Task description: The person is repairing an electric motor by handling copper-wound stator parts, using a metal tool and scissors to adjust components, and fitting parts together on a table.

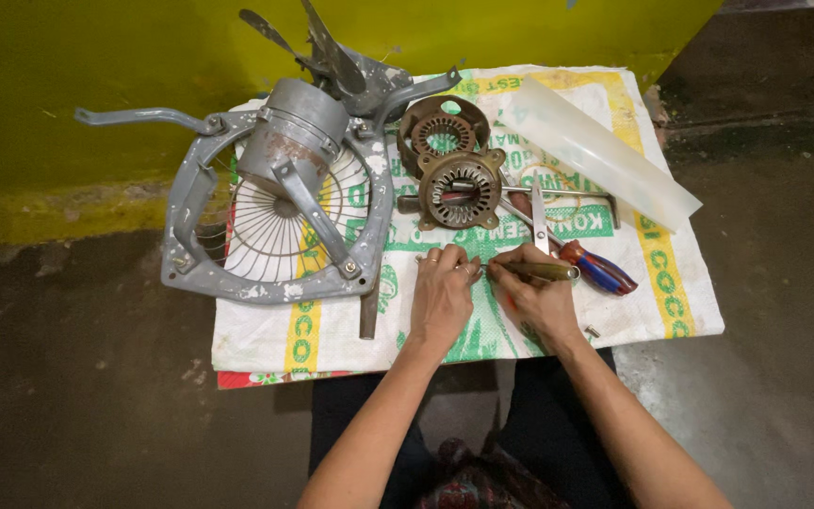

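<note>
Woven sack; hands gripping screwdriver.

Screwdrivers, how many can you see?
2. One with a yellowish handle is gripped in the right hand. One with a red and blue handle lies on the sack just right of it. More tools may hide underneath.

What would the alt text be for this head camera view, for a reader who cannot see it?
A person's left hand and right hand, which grips a yellow-handled screwdriver, meet over a woven sack on the floor. Just beyond them lies a round motor stator, with a grey fan frame to the left.
</note>
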